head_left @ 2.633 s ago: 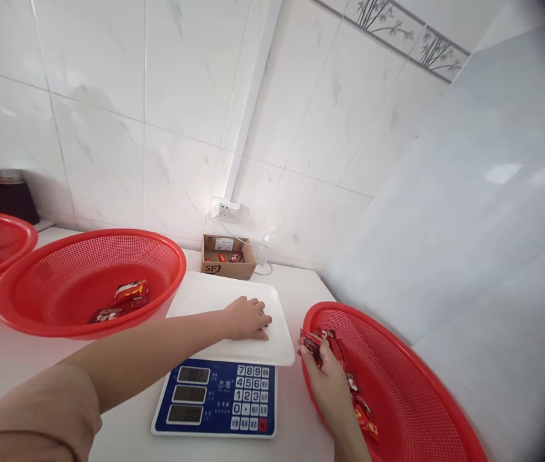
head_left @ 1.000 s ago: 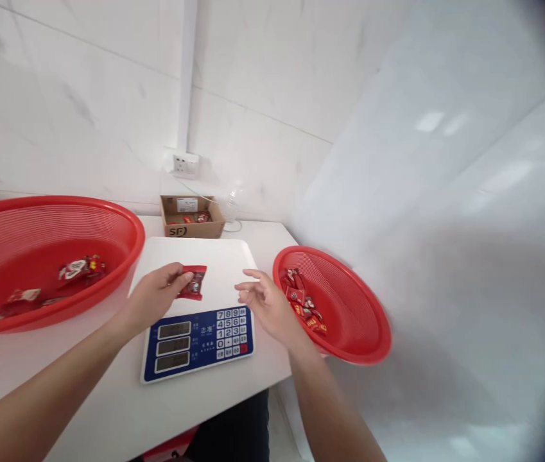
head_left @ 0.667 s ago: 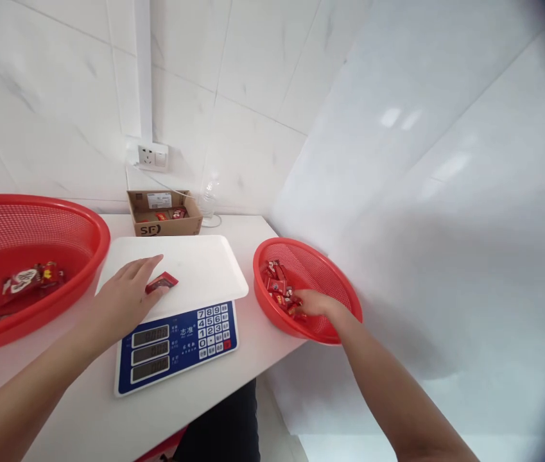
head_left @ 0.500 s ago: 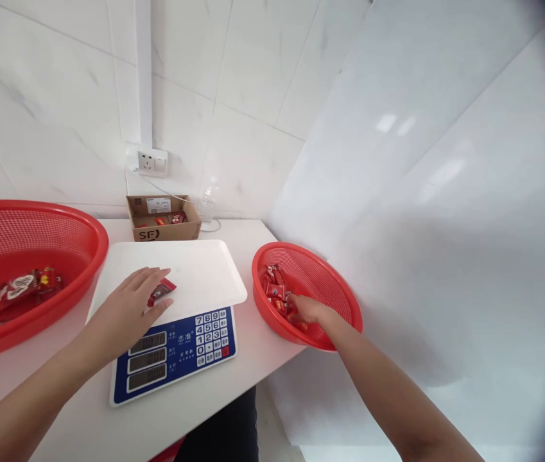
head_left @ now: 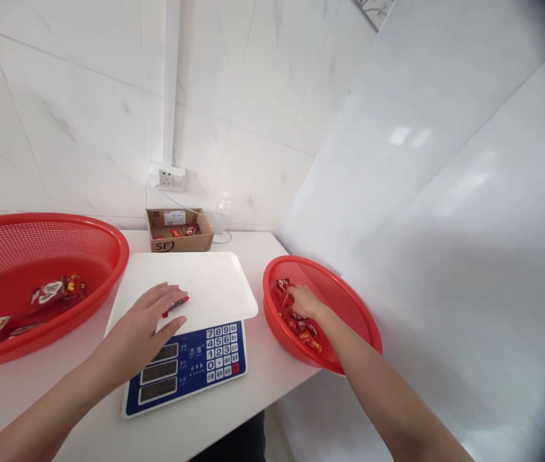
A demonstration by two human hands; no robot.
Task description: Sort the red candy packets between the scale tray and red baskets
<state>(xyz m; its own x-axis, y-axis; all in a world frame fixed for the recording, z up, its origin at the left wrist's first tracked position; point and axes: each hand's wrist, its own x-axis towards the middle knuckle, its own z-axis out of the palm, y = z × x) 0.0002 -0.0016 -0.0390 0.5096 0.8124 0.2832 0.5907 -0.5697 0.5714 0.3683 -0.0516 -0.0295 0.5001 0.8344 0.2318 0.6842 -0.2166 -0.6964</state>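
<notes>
My left hand is over the white pan of a digital weighing scale, palm down, fingers stretched and thumb apart. A small red candy packet lies on the pan beneath its fingers, partly covered by them. Inside the smaller red basket on the right, my right hand has its fingers bent down onto a red packet among several red candy packets. Its fingertips are partly hidden there. The scale's blue panel has keys and three displays, partly behind my left hand.
A large red basket on the left contains several wrapped packets. At the back of the white table, a small cardboard box with packets stands beside a clear plastic bottle. A wall socket is above the box.
My right hand has shifted farther back among the packets in the right basket, uncovering some nearer ones. My left hand stays over the pan. The whole view has shifted slightly.
</notes>
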